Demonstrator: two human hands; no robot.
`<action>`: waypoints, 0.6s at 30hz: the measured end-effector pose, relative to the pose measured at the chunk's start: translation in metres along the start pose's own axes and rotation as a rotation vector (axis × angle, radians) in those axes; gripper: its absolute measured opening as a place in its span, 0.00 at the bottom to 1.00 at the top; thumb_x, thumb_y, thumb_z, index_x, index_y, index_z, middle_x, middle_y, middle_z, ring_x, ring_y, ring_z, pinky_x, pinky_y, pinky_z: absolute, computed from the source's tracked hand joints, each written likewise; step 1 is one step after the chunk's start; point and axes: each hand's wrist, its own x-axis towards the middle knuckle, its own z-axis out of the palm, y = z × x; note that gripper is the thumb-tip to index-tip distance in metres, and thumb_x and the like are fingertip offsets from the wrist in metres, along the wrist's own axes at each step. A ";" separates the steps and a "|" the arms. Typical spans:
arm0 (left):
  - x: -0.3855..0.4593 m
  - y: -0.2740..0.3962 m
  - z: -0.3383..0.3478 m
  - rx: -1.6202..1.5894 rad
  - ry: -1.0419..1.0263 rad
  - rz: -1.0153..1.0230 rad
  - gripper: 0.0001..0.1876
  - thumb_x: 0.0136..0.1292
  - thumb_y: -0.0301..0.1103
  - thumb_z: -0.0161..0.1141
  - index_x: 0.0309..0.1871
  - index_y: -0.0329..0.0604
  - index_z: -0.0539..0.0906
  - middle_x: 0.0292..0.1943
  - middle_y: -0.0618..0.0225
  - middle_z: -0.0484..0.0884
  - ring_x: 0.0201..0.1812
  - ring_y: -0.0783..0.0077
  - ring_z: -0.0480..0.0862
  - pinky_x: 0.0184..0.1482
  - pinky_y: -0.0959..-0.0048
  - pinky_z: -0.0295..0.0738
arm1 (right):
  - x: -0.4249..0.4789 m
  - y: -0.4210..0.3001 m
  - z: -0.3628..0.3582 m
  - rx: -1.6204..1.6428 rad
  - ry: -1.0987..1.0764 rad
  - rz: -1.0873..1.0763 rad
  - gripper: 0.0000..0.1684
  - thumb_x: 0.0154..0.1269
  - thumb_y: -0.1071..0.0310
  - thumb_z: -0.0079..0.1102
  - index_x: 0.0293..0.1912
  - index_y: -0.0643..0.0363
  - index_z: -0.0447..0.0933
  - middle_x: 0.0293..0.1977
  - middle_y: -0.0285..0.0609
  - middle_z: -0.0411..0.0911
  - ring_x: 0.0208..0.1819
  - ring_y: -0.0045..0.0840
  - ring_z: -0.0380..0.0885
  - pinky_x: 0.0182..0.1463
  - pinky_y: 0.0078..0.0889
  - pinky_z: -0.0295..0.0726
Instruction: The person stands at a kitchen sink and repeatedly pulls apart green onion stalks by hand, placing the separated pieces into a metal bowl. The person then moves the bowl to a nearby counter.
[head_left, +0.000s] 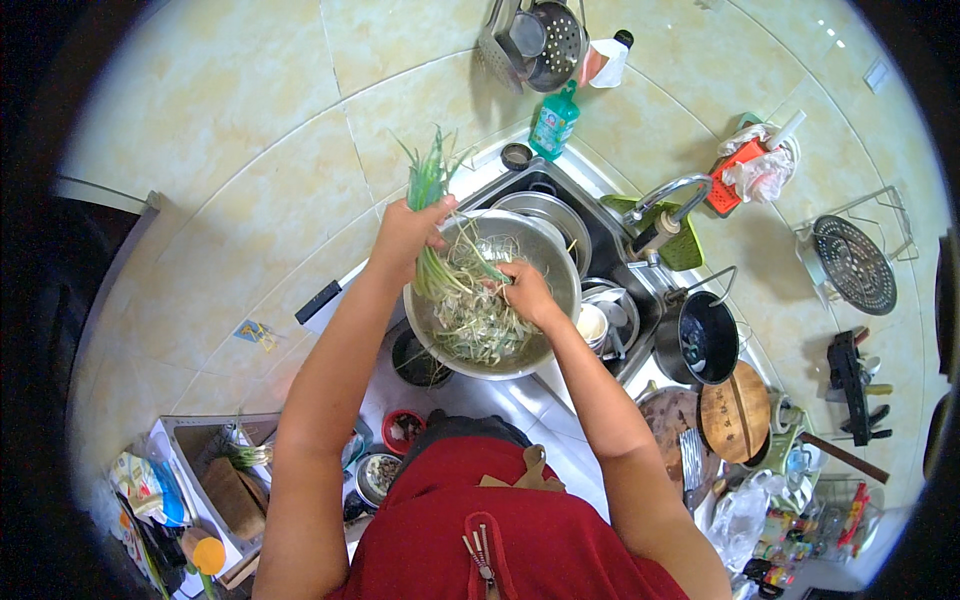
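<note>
My left hand (407, 238) grips a bunch of scallions (426, 180), whose green tops stick out above the fist and whose lower ends hang over a large steel bowl (572, 296). In the bowl lies a tangled heap of scallion trimmings (480, 330), pale skins and rootlets mixed with green bits. Above the bowl's right half, my right hand (529, 291) pinches a strand of green leaf (489, 270) between thumb and fingers. Part of the heap is hidden under that hand.
Behind the bowl is a steel sink (517, 180) with pans and dishes. A curved faucet (679, 184), a black pot (697, 337) and a wooden lid (735, 412) stand to the right. A dark bin (416, 356) sits below the bowl; a box (217, 450) holds more scallions at lower left.
</note>
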 end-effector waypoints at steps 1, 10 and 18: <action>0.001 0.002 -0.003 0.001 0.013 -0.010 0.10 0.60 0.35 0.69 0.35 0.40 0.81 0.19 0.76 0.71 0.18 0.82 0.67 0.25 0.76 0.67 | -0.001 0.008 0.001 0.027 -0.039 0.118 0.15 0.57 0.65 0.67 0.46 0.51 0.85 0.45 0.54 0.81 0.49 0.46 0.79 0.54 0.38 0.76; 0.012 -0.006 -0.028 0.066 0.060 0.039 0.12 0.55 0.35 0.71 0.35 0.38 0.82 0.24 0.70 0.77 0.20 0.79 0.70 0.24 0.74 0.67 | -0.018 0.023 0.001 -0.846 0.131 0.285 0.34 0.55 0.66 0.66 0.63 0.48 0.72 0.64 0.48 0.66 0.61 0.44 0.71 0.61 0.48 0.72; 0.008 -0.022 -0.033 0.142 -0.030 -0.109 0.11 0.58 0.36 0.68 0.34 0.38 0.83 0.28 0.66 0.84 0.19 0.79 0.70 0.24 0.74 0.70 | -0.029 0.020 0.061 -0.945 -0.373 -0.284 0.28 0.60 0.71 0.57 0.60 0.42 0.76 0.68 0.44 0.63 0.73 0.42 0.56 0.72 0.51 0.60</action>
